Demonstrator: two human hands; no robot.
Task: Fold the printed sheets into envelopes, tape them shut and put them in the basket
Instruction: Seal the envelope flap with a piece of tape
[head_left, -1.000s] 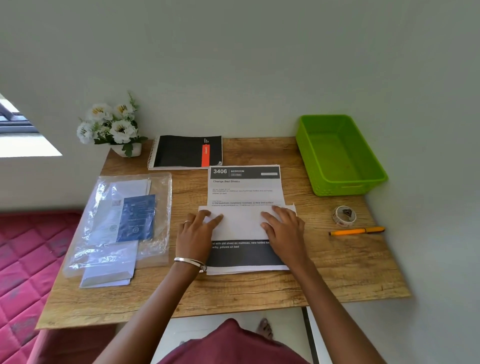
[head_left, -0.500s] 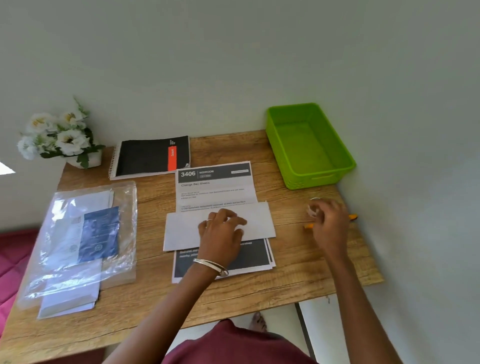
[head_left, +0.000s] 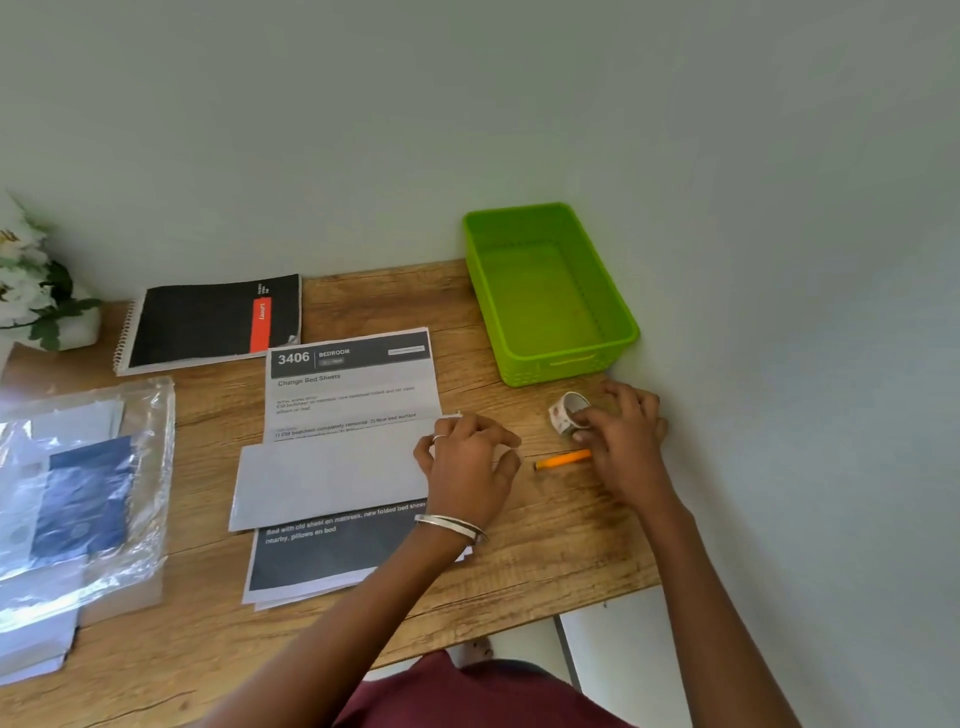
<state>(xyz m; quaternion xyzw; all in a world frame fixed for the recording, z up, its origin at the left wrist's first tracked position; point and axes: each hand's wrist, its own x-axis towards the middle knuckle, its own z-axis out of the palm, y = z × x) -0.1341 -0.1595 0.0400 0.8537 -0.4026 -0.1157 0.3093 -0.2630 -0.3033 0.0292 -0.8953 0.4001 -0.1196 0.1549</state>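
A folded white sheet (head_left: 332, 475) lies across a stack of printed sheets (head_left: 349, 387) headed "3406 Bedroom" in the middle of the wooden table (head_left: 545, 551). My left hand (head_left: 467, 465) presses down on the right end of the folded sheet. My right hand (head_left: 621, 439) is to the right, its fingers closed around a small roll of patterned tape (head_left: 566, 413) that is tipped up on the table. The green plastic basket (head_left: 613, 312) stands just behind the tape, against the wall, with nothing in it.
An orange pen (head_left: 563, 460) lies between my hands. A black spiral notebook (head_left: 213, 322) sits at the back. A clear plastic bag with papers (head_left: 78, 493) covers the left side, and white flowers in a pot (head_left: 31, 291) stand at the far left. A wall runs close on the right.
My right hand left the folded sheet, reached right to the tape roll and closed on it. My left hand slid to the sheet's right end. The camera turned right.
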